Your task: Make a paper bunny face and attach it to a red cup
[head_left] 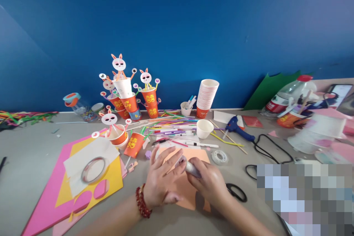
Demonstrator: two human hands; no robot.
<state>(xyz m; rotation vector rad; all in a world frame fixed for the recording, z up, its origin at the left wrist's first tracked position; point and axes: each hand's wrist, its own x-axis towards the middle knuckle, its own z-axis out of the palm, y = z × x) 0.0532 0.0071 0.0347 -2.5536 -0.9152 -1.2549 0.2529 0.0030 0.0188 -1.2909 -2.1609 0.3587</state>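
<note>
My left hand [163, 177] has its fingers spread, palm down, above a light orange paper sheet [186, 191]. A small pale piece with a dark mark [181, 161] shows at its fingertips; how it is held is hidden. My right hand [208, 179] is closed around a white cylinder that looks like a glue stick [193, 169]. The stick's end points at the left fingertips and lies against or very near the small piece. Beside my right wrist a black scissors handle [237, 193] shows.
Paper cups with rabbit figures [128, 105] stand at back left, a tall cup stack [207, 97] at back right. Pens and pipe cleaners [174, 127] lie between. A blue glue gun [238, 127] with its cord, a tape roll [219, 157] and pink paper [52, 195] lie around.
</note>
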